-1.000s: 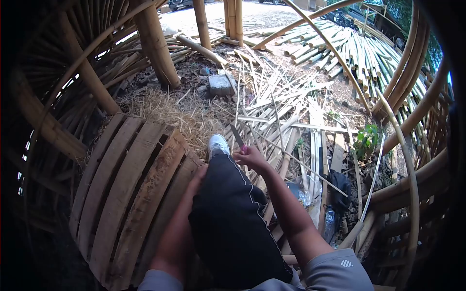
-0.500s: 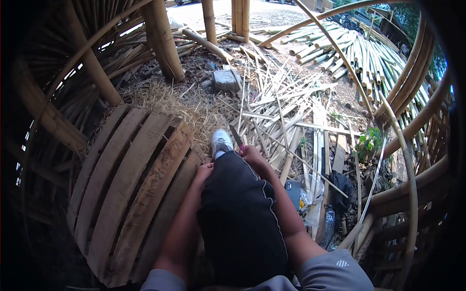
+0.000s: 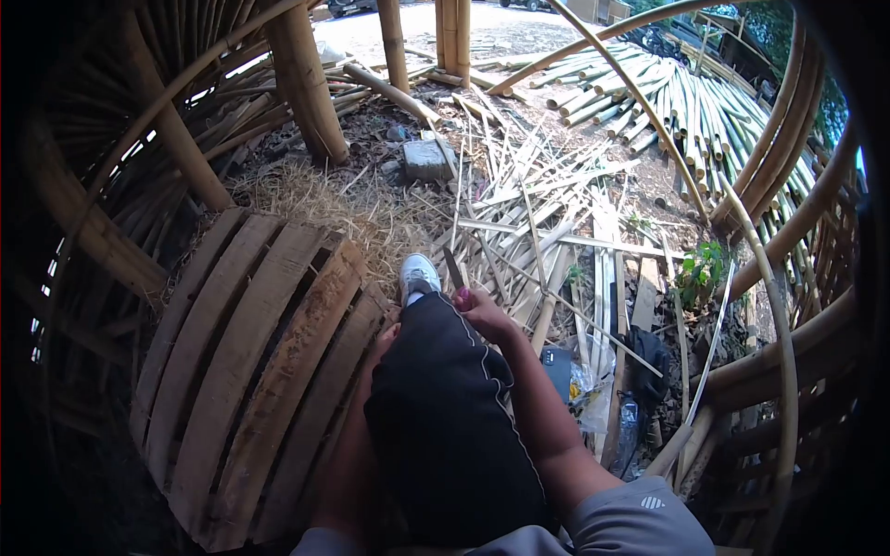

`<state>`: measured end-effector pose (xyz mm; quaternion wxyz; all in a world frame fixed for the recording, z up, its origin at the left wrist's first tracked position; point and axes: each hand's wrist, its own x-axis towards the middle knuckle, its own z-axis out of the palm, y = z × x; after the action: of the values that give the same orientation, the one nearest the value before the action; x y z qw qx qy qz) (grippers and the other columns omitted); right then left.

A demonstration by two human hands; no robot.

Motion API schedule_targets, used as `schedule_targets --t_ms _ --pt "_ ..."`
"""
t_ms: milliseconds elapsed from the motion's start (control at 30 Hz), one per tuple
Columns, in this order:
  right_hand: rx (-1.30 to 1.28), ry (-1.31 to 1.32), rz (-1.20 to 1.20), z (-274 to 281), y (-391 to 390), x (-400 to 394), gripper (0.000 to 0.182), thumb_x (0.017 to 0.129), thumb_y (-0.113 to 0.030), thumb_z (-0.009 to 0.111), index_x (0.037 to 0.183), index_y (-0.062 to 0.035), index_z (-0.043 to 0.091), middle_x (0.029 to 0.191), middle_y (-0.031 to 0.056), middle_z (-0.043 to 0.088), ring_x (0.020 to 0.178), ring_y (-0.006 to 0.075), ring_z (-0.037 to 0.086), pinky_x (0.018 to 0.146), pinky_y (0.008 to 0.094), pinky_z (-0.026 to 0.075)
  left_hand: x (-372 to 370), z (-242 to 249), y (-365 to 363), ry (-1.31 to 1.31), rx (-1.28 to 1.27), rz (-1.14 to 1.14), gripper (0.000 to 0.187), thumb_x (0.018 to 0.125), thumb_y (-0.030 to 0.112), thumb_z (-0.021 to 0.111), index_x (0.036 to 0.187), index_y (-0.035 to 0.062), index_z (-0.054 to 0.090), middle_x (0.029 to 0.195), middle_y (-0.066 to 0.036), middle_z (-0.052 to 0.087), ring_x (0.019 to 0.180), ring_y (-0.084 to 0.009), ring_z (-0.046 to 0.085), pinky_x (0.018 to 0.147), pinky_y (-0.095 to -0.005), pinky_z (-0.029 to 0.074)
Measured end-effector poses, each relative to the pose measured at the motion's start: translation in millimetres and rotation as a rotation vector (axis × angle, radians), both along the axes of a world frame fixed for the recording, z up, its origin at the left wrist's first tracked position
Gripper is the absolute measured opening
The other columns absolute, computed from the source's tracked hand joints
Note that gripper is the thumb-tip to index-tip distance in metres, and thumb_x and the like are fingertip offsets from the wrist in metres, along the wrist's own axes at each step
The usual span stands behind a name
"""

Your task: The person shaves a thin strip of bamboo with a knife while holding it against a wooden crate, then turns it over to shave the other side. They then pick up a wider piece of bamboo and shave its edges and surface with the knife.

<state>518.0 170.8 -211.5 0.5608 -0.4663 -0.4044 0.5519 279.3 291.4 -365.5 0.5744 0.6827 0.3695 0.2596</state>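
My right hand [image 3: 486, 316] is closed round the reddish-pink handle of a knife [image 3: 453, 269], whose dark blade points away from me, just right of my white shoe [image 3: 420, 275]. Beyond my raised knee in dark trousers [image 3: 454, 417], my left hand [image 3: 386, 341] is mostly hidden; only its edge shows, beside the slatted wooden pallet [image 3: 246, 357]. The left fingers are out of sight behind the leg. Split bamboo strips [image 3: 547, 222] lie scattered on the ground past the knife.
A grey block [image 3: 428, 160] sits among straw and litter ahead. Bamboo posts [image 3: 309, 93] and curved poles [image 3: 774, 296] frame both sides. Many cut bamboo poles [image 3: 686, 111] are stacked at back right. A plastic bottle [image 3: 628, 417] and a dark bag [image 3: 646, 357] lie at right.
My left hand has drawn back behind the knee and shows less. The knee has shifted slightly left; my right hand still holds the knife, blade a little more upright.
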Motion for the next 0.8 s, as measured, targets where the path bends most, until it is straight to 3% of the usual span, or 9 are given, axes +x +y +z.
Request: schedule_targets --t_ms 67,200,400,467,533,600,667,767,800 --pt "0.029 0.052 -0.052 -13 -2 0 0.035 0.075 -0.001 0.073 0.074 -0.0135 0.04 0.065 -0.0059 0.047 0.057 0.0038 0.048 0.047 0.0224 0.037 -6 20 -20 -0.107 -0.1 -0.054 0.029 0.097 0.025 0.048 0.096 0.0025 0.066 0.088 -0.003 0.065 0.08 -0.0102 0.057 0.074 -0.028 0.048" --pt "0.011 -0.21 -0.274 -41 11 -9 0.039 0.074 -0.005 0.076 0.069 -0.0132 0.039 0.065 -0.008 0.045 0.058 0.0036 0.041 0.053 0.0235 0.036 -5 39 -30 -0.181 -0.149 -0.102 0.03 0.098 0.027 0.047 0.098 0.0025 0.065 0.09 -0.003 0.065 0.081 -0.0108 0.058 0.075 -0.0283 0.048" --pt "-0.053 0.099 -0.287 -52 -3 -8 0.025 0.077 -0.005 0.066 0.071 -0.0136 0.043 0.066 -0.0062 0.044 0.06 0.0033 0.043 0.054 0.0231 0.036 -5 47 -31 -0.242 -0.172 -0.143 0.033 0.099 0.029 0.046 0.1 0.0026 0.064 0.092 -0.003 0.065 0.083 -0.0116 0.058 0.077 -0.0289 0.048" --pt "-0.206 -0.046 -0.374 -33 -15 11 0.015 0.076 -0.006 0.062 0.076 -0.0109 0.048 0.065 -0.0025 0.049 0.061 0.0117 0.052 0.058 0.0269 0.042 -5 48 -31 -0.251 -0.157 -0.152 0.033 0.099 0.03 0.046 0.101 0.0026 0.064 0.093 -0.003 0.065 0.084 -0.0118 0.058 0.078 -0.0291 0.048" --pt "-0.253 -0.734 -0.917 -51 -1 44 0.021 0.073 -0.013 0.07 0.087 -0.0026 0.058 0.08 0.0107 0.062 0.074 0.0283 0.062 0.07 0.0398 0.049 -6 54 -35 -0.24 -0.125 -0.154 0.034 0.099 0.031 0.045 0.101 0.0026 0.064 0.094 -0.003 0.065 0.085 -0.0121 0.059 0.078 -0.0293 0.048" --pt "-0.22 -1.06 -1.274 -82 10 97 0.03 0.077 -0.017 0.067 0.099 -0.0008 0.055 0.095 0.0157 0.061 0.087 0.0347 0.06 0.083 0.0461 0.047 -12 63 -45 -0.356 -0.341 -0.181 0.037 0.1 0.034 0.043 0.107 0.0025 0.061 0.101 -0.003 0.064 0.09 -0.0125 0.058 0.083 -0.0296 0.047" --pt "-0.611 -1.007 -1.206 -46 6 112 0.042 0.078 -0.024 0.07 0.109 0.0004 0.055 0.113 0.0209 0.058 0.105 0.038 0.058 0.093 0.048 0.045 -14 62 -47 -0.474 -0.551 -0.208 0.041 0.1 0.037 0.042 0.113 0.0023 0.059 0.108 -0.004 0.063 0.096 -0.0129 0.057 0.087 -0.0298 0.046" --pt "-0.793 -0.9 -0.786 -44 9 151 0.043 0.081 -0.023 0.069 0.116 -0.0005 0.058 0.123 0.0224 0.06 0.116 0.0374 0.057 0.096 0.0452 0.048 -13 59 -46 -0.384 -0.495 0.028 0.049 0.102 0.043 0.035 0.122 0.0019 0.052 0.118 -0.008 0.059 0.108 -0.018 0.056 0.097 -0.0321 0.042" --pt "-0.786 -0.909 -0.777 -51 11 162 0.043 0.081 -0.023 0.069 0.116 -0.0005 0.058 0.123 0.0224 0.06 0.116 0.0374 0.057 0.096 0.0452 0.048 -9 75 -40 -0.35 -0.671 0.041 0.052 0.103 0.045 0.032 0.126 0.0015 0.049 0.123 -0.011 0.056 0.114 -0.0207 0.053 0.101 -0.0336 0.039"
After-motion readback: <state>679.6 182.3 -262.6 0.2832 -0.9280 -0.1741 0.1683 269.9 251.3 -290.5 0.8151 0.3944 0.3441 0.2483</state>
